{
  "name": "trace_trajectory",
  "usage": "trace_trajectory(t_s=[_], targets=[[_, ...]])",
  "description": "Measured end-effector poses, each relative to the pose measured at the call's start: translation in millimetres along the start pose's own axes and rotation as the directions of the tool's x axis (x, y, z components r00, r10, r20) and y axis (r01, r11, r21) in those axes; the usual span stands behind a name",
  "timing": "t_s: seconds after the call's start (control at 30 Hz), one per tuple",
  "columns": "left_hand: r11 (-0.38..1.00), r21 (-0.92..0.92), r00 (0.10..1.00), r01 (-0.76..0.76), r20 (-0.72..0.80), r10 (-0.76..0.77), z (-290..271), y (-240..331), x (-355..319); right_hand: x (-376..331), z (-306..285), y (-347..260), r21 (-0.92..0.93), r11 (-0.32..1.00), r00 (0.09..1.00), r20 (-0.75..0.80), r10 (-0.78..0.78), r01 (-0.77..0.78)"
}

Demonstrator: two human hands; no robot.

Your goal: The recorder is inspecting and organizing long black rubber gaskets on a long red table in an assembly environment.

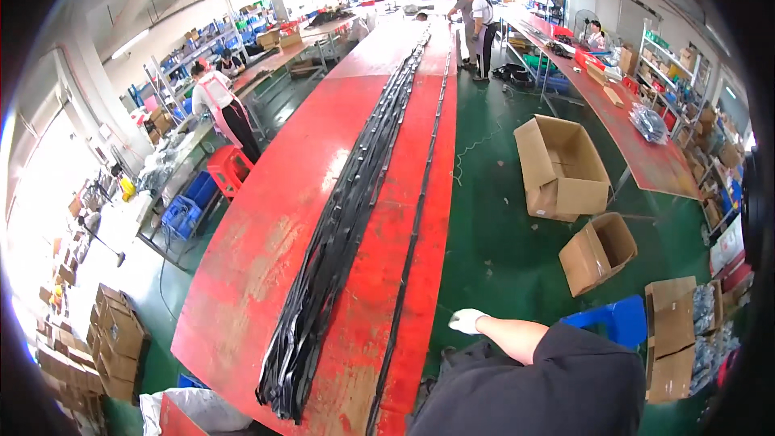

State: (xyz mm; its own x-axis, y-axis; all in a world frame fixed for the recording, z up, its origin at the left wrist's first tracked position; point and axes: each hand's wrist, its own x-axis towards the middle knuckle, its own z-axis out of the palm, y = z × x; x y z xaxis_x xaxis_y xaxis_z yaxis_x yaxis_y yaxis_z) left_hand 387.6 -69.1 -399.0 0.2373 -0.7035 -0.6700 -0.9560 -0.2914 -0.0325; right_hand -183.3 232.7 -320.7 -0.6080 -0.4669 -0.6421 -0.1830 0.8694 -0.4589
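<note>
Red worktop (234,299) spans the left, the left hand being out of view, and down its middle lies a bundle of long black strips (339,226), whose loose near ends could tangle if one were tugged from the heap. Further right, a single black strip (414,232) runs near the table's edge; beyond that edge hovers the white-gloved right hand (465,321), nothing visibly held, its finger spread too small to tell, and a careless sweep of that arm could drag the strip off the side.
</note>
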Motion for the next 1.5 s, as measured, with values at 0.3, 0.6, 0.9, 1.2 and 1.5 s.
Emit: trace_trajectory(t_s=[0.3, 0.6, 0.9, 1.2, 1.5], targets=[[0.931, -0.273, 0.969, 0.241, 0.02, -0.245, -20.4, 18.9, -27.9, 4.1, 11.2, -35.7, -0.089, 0.996, 0.996, 0.085, 0.01, -0.002], [0.952, -0.223, 0.973, 0.208, -0.048, -0.224, -6.1, 18.0, -15.7, -3.0, 13.4, 16.4, -0.167, 0.981, 0.986, 0.109, 0.123, -0.104], [0.892, -0.427, 0.885, -0.148, -0.46, -0.074, -9.1, 50.3, -47.3, -22.5, 9.7, 5.6, -0.082, 0.99, 0.98, 0.153, 0.127, -0.115], [0.77, -0.281, 0.746, -0.573, -0.567, 0.348, -65.5, 89.8, -49.7, -27.0, 29.5, 18.8, -0.017, 0.996, 0.989, 0.114, 0.09, -0.089], [0.426, -0.68, 0.798, -0.596, -0.441, 0.412, -97.1, 115.8, 33.8, -44.1, 29.0, 65.7, -0.029, 0.983, 0.982, 0.038, 0.185, -0.184]])
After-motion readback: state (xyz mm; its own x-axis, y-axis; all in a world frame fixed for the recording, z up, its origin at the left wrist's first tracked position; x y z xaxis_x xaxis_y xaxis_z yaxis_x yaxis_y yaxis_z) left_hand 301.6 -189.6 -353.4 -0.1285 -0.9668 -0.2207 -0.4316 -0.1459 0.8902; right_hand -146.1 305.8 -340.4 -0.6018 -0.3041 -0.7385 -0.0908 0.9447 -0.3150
